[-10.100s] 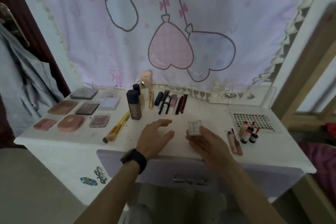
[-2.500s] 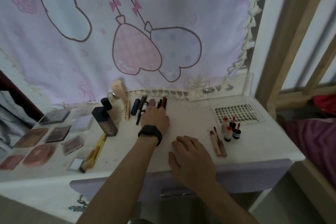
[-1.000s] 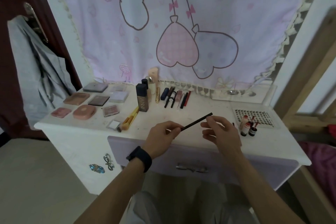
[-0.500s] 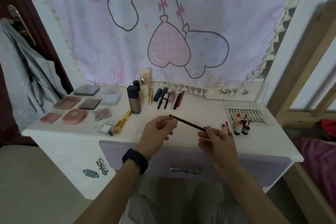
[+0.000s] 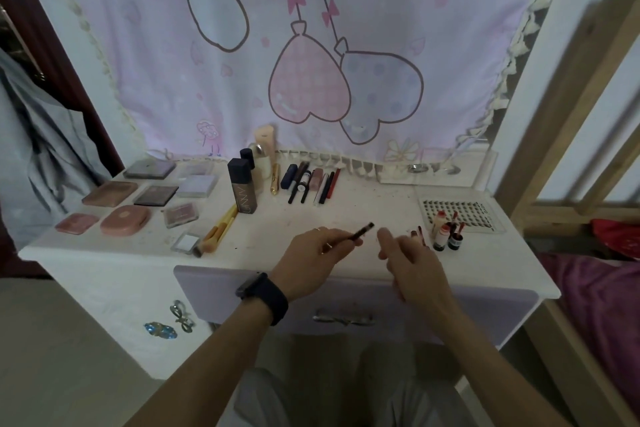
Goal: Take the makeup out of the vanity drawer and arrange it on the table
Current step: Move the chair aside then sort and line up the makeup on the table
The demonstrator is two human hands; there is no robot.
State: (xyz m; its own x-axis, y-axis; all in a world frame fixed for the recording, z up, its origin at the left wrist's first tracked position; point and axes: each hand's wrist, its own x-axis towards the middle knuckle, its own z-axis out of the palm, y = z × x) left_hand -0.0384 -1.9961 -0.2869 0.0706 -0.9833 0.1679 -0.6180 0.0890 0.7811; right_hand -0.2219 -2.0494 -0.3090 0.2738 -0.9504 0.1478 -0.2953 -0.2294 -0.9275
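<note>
My left hand [image 5: 313, 255] grips a thin dark makeup pencil [image 5: 362, 230] above the front of the white vanity table [image 5: 277, 225]; the pencil tip points up and right. My right hand [image 5: 408, 258] hovers just right of it, fingers loosely apart, holding nothing. A row of pencils and tubes [image 5: 311, 180] lies at the back centre beside a dark foundation bottle [image 5: 242, 185]. Compacts and palettes [image 5: 138, 198] sit in rows at the left. The lilac drawer [image 5: 346, 305] below my hands is closed.
Yellow-handled brushes [image 5: 218, 230] and a small mirror compact [image 5: 187, 241] lie left of my hands. Small bottles [image 5: 445, 236] and a lash tray [image 5: 457, 213] stand at the right. A pink curtain [image 5: 311, 45] hangs behind, a wooden frame [image 5: 568, 114] at the right.
My right hand has let go of the pencil, which both hands held half a second ago. The left hand keeps it, and the pencil now points up to the right.
</note>
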